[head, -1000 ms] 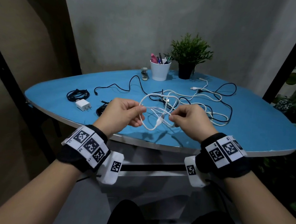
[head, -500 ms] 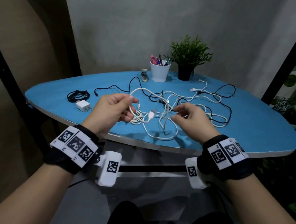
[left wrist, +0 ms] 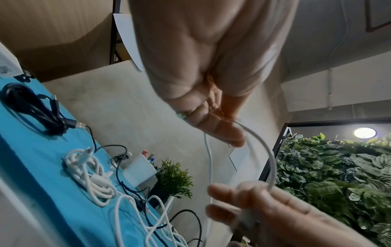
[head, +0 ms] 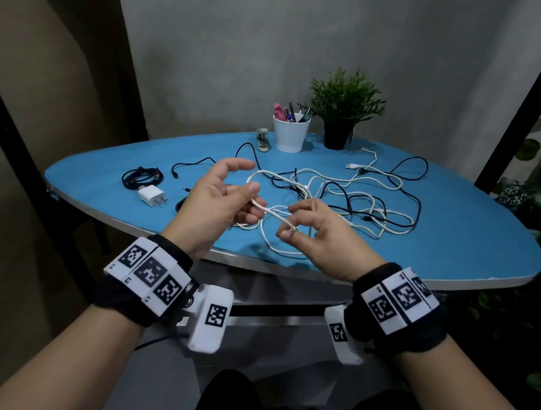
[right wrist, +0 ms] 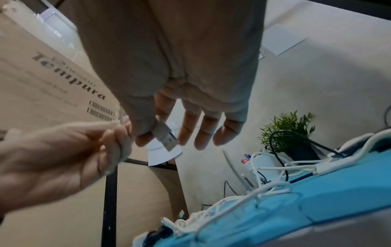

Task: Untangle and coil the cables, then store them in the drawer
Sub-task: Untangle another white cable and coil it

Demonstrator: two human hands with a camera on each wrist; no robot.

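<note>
A tangle of white and black cables (head: 346,195) lies across the blue table (head: 457,236). I hold one white cable (head: 273,215) above the table's near edge, and it runs between both hands. My left hand (head: 252,199) pinches it between thumb and curled fingers, with the index finger raised. The left wrist view shows the cable (left wrist: 268,153) arcing from those fingers to the other hand. My right hand (head: 288,231) pinches the cable's end. In the right wrist view thumb and index finger grip its USB plug (right wrist: 167,138), and the other fingers are spread.
A coiled black cable (head: 141,177) and a white charger (head: 151,195) lie at the table's left. A stapler (head: 263,138), a white pen cup (head: 290,134) and a potted plant (head: 342,112) stand at the back. A white cabinet front (head: 271,324) sits under the table.
Both hands have risen from the tangle and come closer together. The left index finger has lifted away, and the right hand now pinches the white cable's plug end.
</note>
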